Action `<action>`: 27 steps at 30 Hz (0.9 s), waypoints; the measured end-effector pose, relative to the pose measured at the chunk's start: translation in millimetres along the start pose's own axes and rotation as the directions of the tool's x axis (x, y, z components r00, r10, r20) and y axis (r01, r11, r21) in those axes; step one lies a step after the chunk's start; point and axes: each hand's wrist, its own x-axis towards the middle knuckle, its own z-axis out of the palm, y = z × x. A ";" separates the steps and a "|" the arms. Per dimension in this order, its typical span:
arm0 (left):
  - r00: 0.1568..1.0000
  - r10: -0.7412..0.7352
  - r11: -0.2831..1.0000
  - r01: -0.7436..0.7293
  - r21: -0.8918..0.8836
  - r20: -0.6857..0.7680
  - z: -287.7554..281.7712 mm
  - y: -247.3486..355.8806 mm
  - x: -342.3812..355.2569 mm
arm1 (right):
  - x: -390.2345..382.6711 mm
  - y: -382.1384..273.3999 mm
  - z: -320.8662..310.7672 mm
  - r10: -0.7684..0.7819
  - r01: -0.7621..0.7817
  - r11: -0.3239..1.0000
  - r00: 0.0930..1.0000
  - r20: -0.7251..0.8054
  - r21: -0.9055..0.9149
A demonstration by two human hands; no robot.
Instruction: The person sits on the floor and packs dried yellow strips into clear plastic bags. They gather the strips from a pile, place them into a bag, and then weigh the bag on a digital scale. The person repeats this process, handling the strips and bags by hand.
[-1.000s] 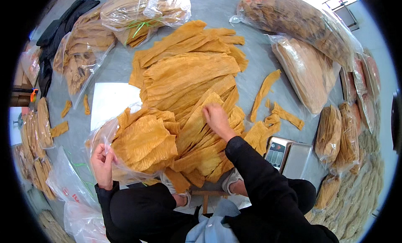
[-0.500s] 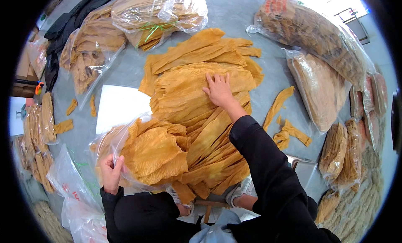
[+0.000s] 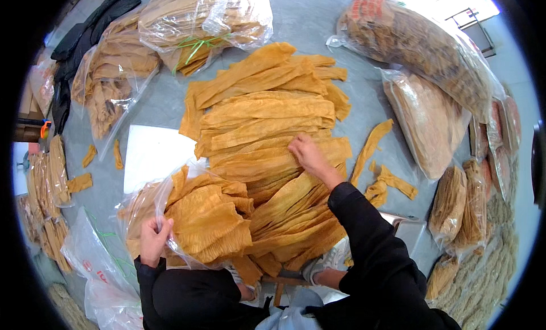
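A broad heap of crinkled, golden-brown folded strips lies on the floor in front of me, their material unclear. My right hand rests on the middle of it, fingers bent and closed on one strip. At the near left of the heap, a clear plastic bag lies with its mouth around a wad of the same crinkled sheets. My left hand pinches the bag's edge between thumb and fingers.
A white board lies left of the heap. Filled clear bags stand behind it, more at the right. Loose scraps lie to the right, near a metal-topped box. An empty-looking plastic bag is at the near left.
My right hand has drawn nearer to me across the heap, and its spread fingers have closed on a strip. The left hand stays at the bag's edge. The whole view has shifted slightly.
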 end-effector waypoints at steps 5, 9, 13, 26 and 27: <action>0.999 -0.048 0.999 0.048 0.004 0.006 -4.4 -4.4 0.1 | 61.5 11.7 -19.9 0.067 -0.053 0.997 0.957 -0.283 0.056; 0.999 -0.044 0.999 0.043 0.031 0.012 -2.8 6.5 1.5 | 92.6 43.5 -5.5 0.033 -0.077 0.982 0.970 -0.242 -0.175; 0.997 -0.045 0.998 0.042 0.047 0.064 -12.6 -2.3 1.0 | 111.6 31.0 -2.0 0.182 -0.129 0.943 0.972 0.148 -0.308; 0.989 -0.122 0.988 0.129 -0.080 0.088 -36.2 -4.0 -41.3 | 225.1 18.5 -3.3 -0.006 0.095 0.817 0.988 0.156 -0.569; 0.988 -0.137 0.985 0.143 -0.094 0.069 -36.0 -5.1 -46.1 | 222.0 10.4 -3.3 0.085 0.056 0.784 0.977 0.195 -0.618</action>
